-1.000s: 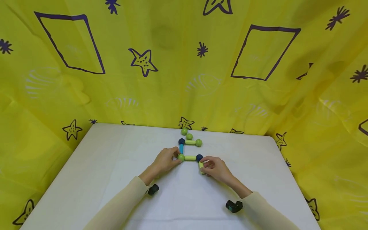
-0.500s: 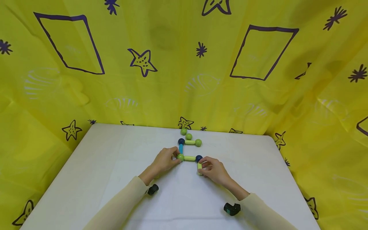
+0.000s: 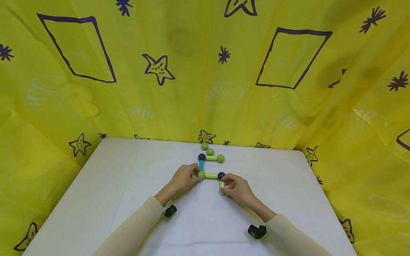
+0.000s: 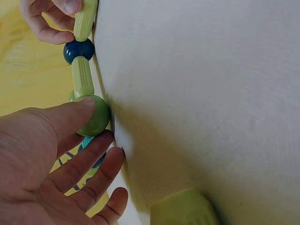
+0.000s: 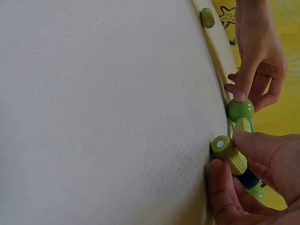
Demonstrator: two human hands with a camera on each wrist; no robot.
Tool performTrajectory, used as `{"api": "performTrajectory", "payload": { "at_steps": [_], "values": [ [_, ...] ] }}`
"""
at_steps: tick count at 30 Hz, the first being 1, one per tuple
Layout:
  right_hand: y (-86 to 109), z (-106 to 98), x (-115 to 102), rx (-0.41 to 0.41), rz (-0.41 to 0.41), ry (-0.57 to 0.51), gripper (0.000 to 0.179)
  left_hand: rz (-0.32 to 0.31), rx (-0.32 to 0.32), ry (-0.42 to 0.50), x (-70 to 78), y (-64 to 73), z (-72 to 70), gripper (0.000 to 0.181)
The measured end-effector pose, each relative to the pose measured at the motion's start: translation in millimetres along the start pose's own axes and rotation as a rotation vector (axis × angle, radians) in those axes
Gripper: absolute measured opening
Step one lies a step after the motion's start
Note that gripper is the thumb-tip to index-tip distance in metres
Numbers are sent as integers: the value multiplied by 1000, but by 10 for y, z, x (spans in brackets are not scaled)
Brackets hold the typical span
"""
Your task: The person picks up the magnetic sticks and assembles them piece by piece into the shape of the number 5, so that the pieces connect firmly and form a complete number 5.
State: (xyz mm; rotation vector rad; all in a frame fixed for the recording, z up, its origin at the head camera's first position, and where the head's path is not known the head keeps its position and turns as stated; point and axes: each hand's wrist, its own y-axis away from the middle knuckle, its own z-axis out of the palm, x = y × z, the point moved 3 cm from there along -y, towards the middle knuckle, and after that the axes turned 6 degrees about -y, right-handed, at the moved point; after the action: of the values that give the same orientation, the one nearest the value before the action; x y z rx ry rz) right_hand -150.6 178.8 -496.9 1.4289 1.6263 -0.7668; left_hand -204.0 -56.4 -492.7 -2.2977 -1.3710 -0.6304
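Note:
My left hand (image 3: 185, 177) pinches a green ball (image 4: 97, 117) between thumb and fingers at the near left corner of a ball-and-rod figure. A blue rod (image 3: 201, 165) runs from that ball to a dark blue ball (image 3: 201, 157) farther back. Rightward, a yellow-green rod (image 3: 211, 176) joins it to a second dark blue ball (image 3: 221, 176). My right hand (image 3: 240, 190) holds another yellow-green rod (image 5: 232, 157) by thumb and fingers. Its far end meets the second dark blue ball, and its free end, with a pale round tip, points toward me.
Behind, a yellow-green rod (image 3: 211, 158) ends in a green ball (image 3: 220, 158). Two more green balls, one (image 3: 210, 152) nearer and one (image 3: 204, 146) farther, lie toward the back edge. A loose green rod (image 4: 183, 211) lies by my left wrist. A yellow curtain (image 3: 192, 106) hangs behind the white table (image 3: 272, 170).
My right hand has shifted slightly left, turning the held rod so it points more directly toward me from the dark blue ball. The left hand stays on the green ball.

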Motion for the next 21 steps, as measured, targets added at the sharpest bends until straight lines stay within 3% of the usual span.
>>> {"api": "performTrajectory", "payload": {
  "at_steps": [14,21],
  "values": [
    [-9,-5,-18,-3,-25,0,26,-4,11,-10,6,1,2,19],
    [-5,-102,-15,-137,-57,3,28,-4,8,-5,22,22,3,19]
  ]
}}
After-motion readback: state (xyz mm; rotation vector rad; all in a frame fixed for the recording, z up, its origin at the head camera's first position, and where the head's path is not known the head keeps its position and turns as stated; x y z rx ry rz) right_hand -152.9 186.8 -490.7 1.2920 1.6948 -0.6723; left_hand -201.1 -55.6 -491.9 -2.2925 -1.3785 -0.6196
